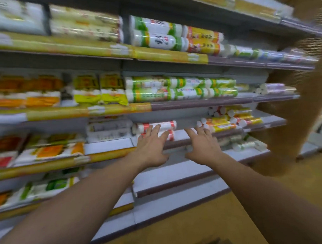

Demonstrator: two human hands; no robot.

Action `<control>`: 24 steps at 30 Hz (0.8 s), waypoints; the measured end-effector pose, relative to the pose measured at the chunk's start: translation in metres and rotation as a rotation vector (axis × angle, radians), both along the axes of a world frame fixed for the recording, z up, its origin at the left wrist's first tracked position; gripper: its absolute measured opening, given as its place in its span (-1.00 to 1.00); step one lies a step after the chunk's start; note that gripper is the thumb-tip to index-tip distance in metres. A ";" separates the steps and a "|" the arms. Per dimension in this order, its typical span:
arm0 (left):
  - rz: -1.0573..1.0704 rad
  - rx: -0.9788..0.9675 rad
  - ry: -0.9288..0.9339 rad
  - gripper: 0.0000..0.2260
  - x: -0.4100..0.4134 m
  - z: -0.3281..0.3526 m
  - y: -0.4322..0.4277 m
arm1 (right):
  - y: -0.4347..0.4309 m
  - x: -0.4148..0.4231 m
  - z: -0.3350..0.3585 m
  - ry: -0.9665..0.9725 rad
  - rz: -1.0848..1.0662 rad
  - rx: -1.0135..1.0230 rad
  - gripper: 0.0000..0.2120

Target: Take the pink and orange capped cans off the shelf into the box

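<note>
Just past my left hand (151,145) lie two red-banded noodle rolls (157,128), one stacked on the other. Above my hands (203,145) I count two yellow packets (100,89) side by side. Five shelves (174,142) carry goods; blur keeps me from counting the other rolls.

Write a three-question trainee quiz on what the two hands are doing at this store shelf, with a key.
1. True or false: the left hand grips a green-banded noodle roll.
2. Which packs does the left hand reach? A) red-and-white cylindrical noodle rolls B) flat yellow bags C) an egg carton
3. Fill in: the right hand has its fingers ____ over the white shelf edge.

Key: 1 false, its fingers are straight; 2 A; 3 spread.
</note>
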State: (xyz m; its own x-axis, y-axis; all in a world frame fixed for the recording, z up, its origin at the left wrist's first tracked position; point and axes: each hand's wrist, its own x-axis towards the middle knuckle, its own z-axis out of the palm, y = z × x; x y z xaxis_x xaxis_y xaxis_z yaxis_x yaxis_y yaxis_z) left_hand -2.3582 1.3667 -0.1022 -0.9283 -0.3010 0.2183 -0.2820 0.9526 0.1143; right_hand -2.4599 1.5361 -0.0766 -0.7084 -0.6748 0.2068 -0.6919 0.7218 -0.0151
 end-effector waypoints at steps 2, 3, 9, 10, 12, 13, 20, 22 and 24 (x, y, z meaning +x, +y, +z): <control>0.070 -0.005 -0.012 -0.21 0.029 -0.003 -0.012 | -0.019 0.015 0.000 -0.017 0.075 -0.003 -0.11; 0.106 -0.012 -0.008 -0.21 0.043 -0.003 -0.018 | -0.029 0.023 -0.002 -0.025 0.109 -0.008 -0.10; 0.309 0.018 -0.038 -0.20 0.119 -0.005 -0.063 | -0.094 0.077 -0.018 -0.036 0.298 0.023 -0.10; 0.337 0.023 -0.043 -0.20 0.131 -0.008 -0.071 | -0.106 0.085 -0.022 -0.046 0.326 0.031 -0.10; 0.384 0.030 -0.032 -0.21 0.153 -0.015 -0.087 | -0.131 0.102 -0.029 -0.067 0.375 0.051 -0.10; 0.406 0.033 -0.023 -0.22 0.164 -0.020 -0.096 | -0.144 0.110 -0.034 -0.074 0.399 0.062 -0.10; 0.504 0.086 -0.049 -0.23 0.219 -0.076 -0.168 | -0.233 0.153 -0.082 -0.147 0.479 0.153 -0.09; 0.512 0.109 -0.078 -0.21 0.224 -0.095 -0.190 | -0.254 0.159 -0.100 -0.175 0.481 0.188 -0.11; 0.491 0.139 -0.123 -0.20 0.226 -0.114 -0.212 | -0.274 0.162 -0.122 -0.211 0.462 0.226 -0.11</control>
